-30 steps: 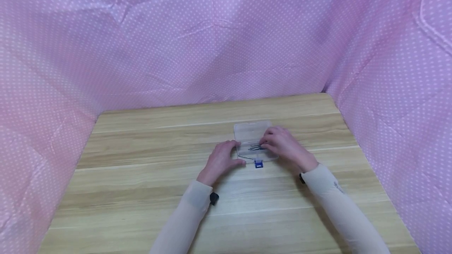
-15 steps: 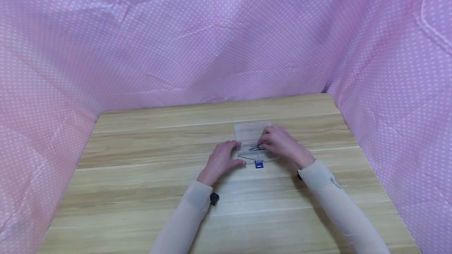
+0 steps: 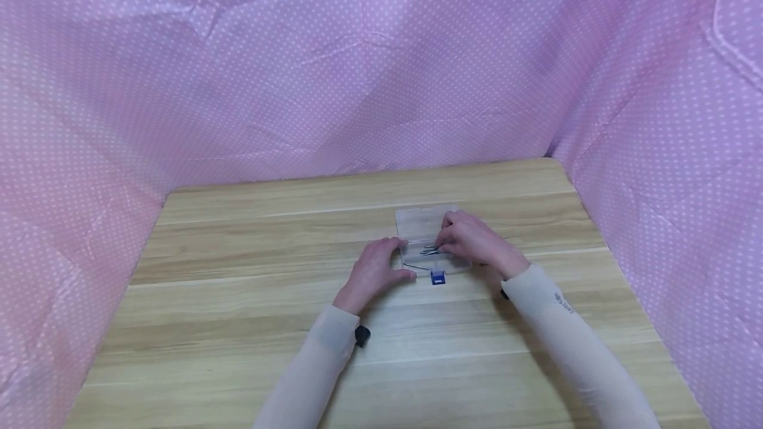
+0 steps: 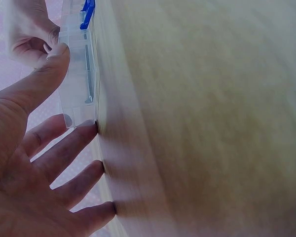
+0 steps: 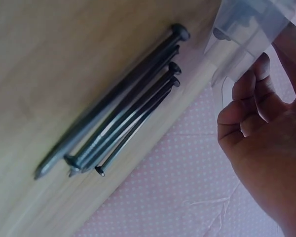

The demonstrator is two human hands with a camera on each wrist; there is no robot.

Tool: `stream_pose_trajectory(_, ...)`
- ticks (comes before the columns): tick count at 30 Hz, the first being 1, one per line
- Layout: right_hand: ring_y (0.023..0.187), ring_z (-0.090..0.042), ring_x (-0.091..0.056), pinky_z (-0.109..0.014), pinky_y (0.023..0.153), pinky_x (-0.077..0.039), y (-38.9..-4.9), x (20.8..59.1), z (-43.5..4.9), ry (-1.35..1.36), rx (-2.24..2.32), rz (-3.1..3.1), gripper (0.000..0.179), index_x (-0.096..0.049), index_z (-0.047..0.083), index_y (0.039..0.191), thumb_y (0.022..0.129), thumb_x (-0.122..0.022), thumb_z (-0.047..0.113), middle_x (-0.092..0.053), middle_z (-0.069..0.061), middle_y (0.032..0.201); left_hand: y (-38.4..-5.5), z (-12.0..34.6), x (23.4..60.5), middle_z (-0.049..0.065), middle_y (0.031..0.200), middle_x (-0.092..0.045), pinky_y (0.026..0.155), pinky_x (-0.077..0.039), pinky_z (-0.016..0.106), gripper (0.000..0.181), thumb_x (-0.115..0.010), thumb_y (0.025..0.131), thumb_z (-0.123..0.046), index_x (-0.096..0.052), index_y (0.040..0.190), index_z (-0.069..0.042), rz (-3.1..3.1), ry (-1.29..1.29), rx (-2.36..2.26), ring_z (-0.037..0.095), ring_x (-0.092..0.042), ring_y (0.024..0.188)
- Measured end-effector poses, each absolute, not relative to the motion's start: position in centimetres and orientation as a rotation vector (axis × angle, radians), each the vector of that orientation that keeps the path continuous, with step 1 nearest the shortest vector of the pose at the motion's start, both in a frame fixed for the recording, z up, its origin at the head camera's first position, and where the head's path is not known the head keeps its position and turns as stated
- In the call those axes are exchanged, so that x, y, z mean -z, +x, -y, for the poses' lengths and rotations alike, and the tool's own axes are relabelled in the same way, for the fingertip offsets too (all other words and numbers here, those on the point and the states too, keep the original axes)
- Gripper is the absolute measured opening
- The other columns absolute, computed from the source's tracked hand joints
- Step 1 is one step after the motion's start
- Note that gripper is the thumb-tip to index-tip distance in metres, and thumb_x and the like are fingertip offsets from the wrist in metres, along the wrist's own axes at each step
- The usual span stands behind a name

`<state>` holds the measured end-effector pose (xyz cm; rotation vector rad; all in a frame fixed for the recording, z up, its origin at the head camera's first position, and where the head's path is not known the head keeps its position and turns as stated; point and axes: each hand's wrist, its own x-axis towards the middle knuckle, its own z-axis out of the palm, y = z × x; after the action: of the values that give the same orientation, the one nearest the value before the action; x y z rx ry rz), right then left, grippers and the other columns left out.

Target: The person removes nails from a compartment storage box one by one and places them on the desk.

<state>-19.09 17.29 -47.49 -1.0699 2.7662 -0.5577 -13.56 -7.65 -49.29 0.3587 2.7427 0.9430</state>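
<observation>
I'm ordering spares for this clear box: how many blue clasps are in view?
1: the blue clasp, midway along the near edge of the clear box. The right hand covers part of the box, so another may be hidden.

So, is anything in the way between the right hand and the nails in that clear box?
Nothing visible: the lid is folded back from the box, the right hand is at the nails, and the left hand touches only the left end.

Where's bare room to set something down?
The wooden tabletop is bare left of the left hand, between the sleeves in front of the clear plastic box, and behind its open lid to the curtain. Crowded: inside the box, and beside it, where loose nails lie near the right hand.
</observation>
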Motion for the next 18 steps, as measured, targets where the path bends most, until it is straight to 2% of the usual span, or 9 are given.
stream_pose_trajectory(10,0.089,-0.016,-0.053,-0.034,0.079,-0.047,-19.39,47.84,-17.26,-1.144,0.519,-2.771,0.011,-0.083,0.016,0.093,0.084,-0.087,0.014,-0.061,0.003,0.095,-13.57,7.64,49.26,0.010,0.137,-0.064,0.113,-0.042,0.050,0.067,-0.090,0.080,-0.038,-0.064,0.135,-0.013,-2.740,0.352,-0.939,0.033,-0.053,0.132)
stream_pose_trajectory(18,0.089,-0.017,-0.054,-0.035,0.079,-0.050,-19.20,47.97,-17.11,-1.180,0.507,-2.780,0.009,-0.082,0.012,0.093,0.085,-0.085,0.010,-0.062,0.002,0.095,-13.55,7.66,49.11,0.010,0.136,-0.065,0.112,-0.042,0.050,0.068,-0.091,0.079,-0.038,-0.064,0.137,-0.012,-2.735,0.351,-0.954,0.033,-0.054,0.131)
